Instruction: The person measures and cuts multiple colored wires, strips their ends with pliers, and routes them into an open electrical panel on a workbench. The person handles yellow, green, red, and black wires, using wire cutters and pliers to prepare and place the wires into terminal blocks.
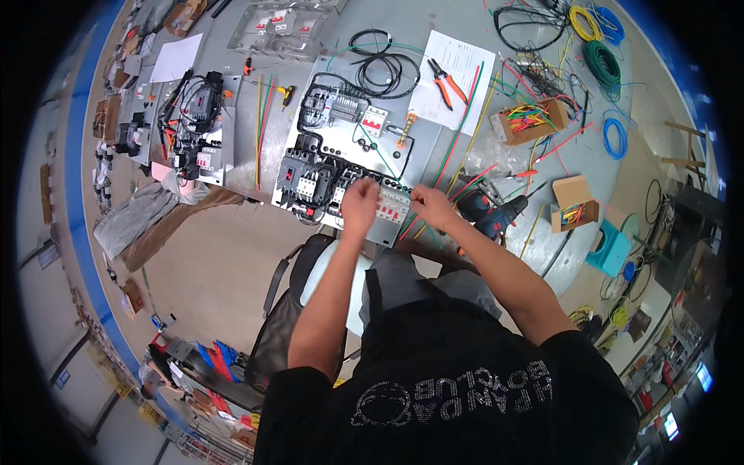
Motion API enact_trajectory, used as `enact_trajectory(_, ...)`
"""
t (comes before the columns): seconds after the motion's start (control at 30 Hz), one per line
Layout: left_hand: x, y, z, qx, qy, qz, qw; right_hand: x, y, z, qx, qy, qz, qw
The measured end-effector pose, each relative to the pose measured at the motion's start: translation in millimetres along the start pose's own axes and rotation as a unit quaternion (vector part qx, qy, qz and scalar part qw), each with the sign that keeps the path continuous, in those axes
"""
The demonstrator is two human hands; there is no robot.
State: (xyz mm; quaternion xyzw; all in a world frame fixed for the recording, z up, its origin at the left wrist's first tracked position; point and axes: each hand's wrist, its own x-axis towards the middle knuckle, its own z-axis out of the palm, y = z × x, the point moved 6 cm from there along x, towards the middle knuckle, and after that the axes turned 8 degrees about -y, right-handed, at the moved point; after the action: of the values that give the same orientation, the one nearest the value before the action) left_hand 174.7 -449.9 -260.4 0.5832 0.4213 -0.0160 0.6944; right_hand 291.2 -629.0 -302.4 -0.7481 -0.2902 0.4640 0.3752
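A grey metal panel (pixel 422 155) fitted with electrical parts lies on the table in front of me. My left hand (pixel 361 206) is over its near edge, fingers curled together beside a row of circuit breakers (pixel 394 209); whatever they pinch is too small to make out. To the right of that row, my right hand (pixel 432 208) has its fingertips closed on a thin green wire (pixel 381 156), which runs up across the panel. Black contactors (pixel 298 172) and bundled black wires are left of my hands. Farther up sits a breaker with red switches (pixel 373 122).
Orange-handled wire strippers (pixel 447 84) lie on a paper sheet (pixel 434 54). A cordless drill (pixel 500 217) rests close to my right forearm. Cardboard boxes of coloured sleeves (pixel 531 122) and wire coils (pixel 602 68) are at right. Another wired panel (pixel 203 128) is at left.
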Motion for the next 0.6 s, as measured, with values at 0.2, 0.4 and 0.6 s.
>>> enact_trajectory(0.2,121.3,-20.1,-59.6,0.207,0.015,0.023,0.978,4.5,3.7,26.0,-0.038,0.016,0.024,0.999)
enact_trajectory(0.4,137.5,-23.2,-22.8,-0.061,0.006,-0.124,0.99,5.3,8.9,31.2,-0.046,0.046,0.072,0.995)
enact_trajectory(0.6,142.3,-37.7,-24.5,-0.034,-0.025,-0.146,0.988,-0.2,16.3,29.5,-0.051,0.049,0.074,0.995)
